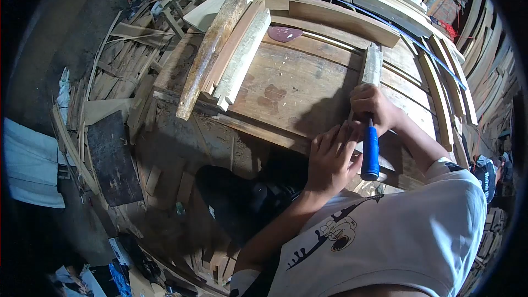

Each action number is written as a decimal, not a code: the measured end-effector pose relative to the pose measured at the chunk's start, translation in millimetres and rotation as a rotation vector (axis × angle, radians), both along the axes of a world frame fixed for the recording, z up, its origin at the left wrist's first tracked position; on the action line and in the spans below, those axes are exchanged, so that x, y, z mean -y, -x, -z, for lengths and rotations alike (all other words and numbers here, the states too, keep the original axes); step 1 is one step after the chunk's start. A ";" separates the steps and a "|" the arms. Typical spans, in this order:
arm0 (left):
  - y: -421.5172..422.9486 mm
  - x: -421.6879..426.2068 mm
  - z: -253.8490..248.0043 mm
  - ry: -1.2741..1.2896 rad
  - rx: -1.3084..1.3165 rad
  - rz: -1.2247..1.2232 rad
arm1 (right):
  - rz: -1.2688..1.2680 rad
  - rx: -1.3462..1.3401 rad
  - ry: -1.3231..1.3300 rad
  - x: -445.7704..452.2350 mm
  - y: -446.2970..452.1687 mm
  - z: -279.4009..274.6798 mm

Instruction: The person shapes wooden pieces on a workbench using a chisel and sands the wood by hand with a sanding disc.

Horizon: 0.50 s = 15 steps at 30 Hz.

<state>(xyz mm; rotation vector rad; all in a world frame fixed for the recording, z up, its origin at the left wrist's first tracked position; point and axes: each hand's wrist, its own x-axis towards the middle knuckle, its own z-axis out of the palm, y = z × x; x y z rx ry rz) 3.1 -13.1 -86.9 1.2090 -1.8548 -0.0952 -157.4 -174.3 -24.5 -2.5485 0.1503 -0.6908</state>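
A tool with a blue handle and a thin metal shank points back toward my body. My right hand is closed round its shank; the tool's working end is hidden beneath the fingers. Under that hand lies a narrow wooden piece, its far end showing past my knuckles. Just left of the handle is my left hand, its fingers stretched forward on the near end of the work and its thumb close to the blue handle. What lies under its fingertips is hidden.
The wooden workbench has a dark red half-round piece on it. Several timber lengths lie at its left, and a long board at its back. Stacked timber stands right; scrap wood and a dark panel lie left.
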 end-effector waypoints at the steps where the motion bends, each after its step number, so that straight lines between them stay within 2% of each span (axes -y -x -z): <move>1: 0.1 -0.3 -0.7 0.004 0.007 -0.007 | 0.015 0.026 -0.009 1.2 1.1 3.3; 15: -1.2 1.5 -2.1 0.003 0.014 -0.002 | 0.028 -0.045 0.015 -1.1 1.3 -3.2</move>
